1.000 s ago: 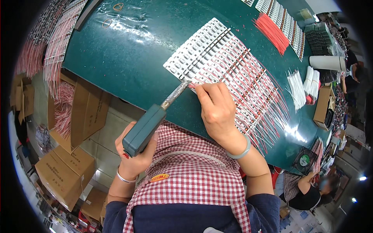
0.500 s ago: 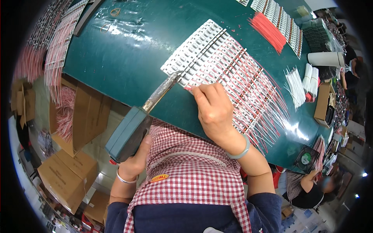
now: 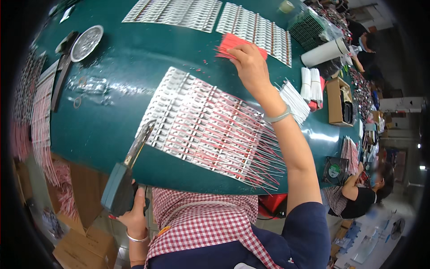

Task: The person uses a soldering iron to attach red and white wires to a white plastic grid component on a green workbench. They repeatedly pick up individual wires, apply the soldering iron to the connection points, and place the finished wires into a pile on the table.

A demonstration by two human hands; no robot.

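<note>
My left hand (image 3: 135,215) is wrapped round the handle of a soldering gun (image 3: 117,190) with a blue-grey body and a long metal tip. The tip rests over the near-left edge of a white panel of small circuit boards (image 3: 174,121). Rows of red and white wires (image 3: 237,148) run across that panel and trail off its right side. Farther off, my right hand (image 3: 253,67) reaches to a pile of short red wires (image 3: 235,41), its thumb and forefinger closed on wire at the pile's left end. The exact number pinched cannot be made out.
Two more board panels (image 3: 174,13) lie at the far side of the green table (image 3: 103,148). A metal dish (image 3: 87,43) is at left, white wires (image 3: 294,101) and a white cylinder (image 3: 323,52) at right. A co-worker (image 3: 365,193) sits at the right.
My right hand has left the near edge of the wired panel and reached away to the red wires. My view has shifted; the soldering gun stays in my left hand at the panel's edge.
</note>
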